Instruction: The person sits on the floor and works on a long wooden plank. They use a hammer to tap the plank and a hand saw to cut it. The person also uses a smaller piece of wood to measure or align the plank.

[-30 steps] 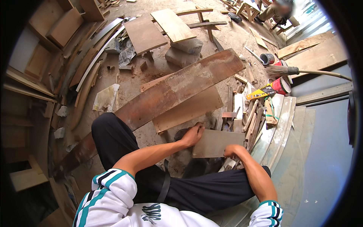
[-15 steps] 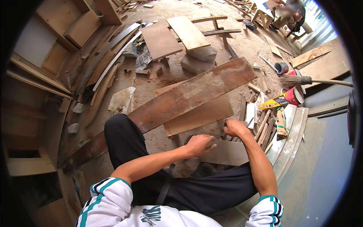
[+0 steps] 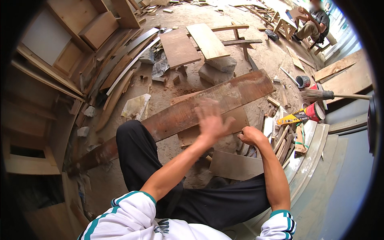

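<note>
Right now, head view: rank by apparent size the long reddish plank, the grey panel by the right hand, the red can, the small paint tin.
1. long reddish plank
2. grey panel
3. red can
4. small paint tin, though it lies farther off, so nearness may favour the can.

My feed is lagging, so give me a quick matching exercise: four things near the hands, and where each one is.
Things:
1. left hand
2. right hand
3. broom
4. long reddish plank

Places:
A. lying across the dirt floor
B. raised, open and blurred, over the plank
C. closed, at the pile of wood scraps
D. far right, bristles beside a red can

Pairs: 1-B, 2-C, 3-D, 4-A
</note>
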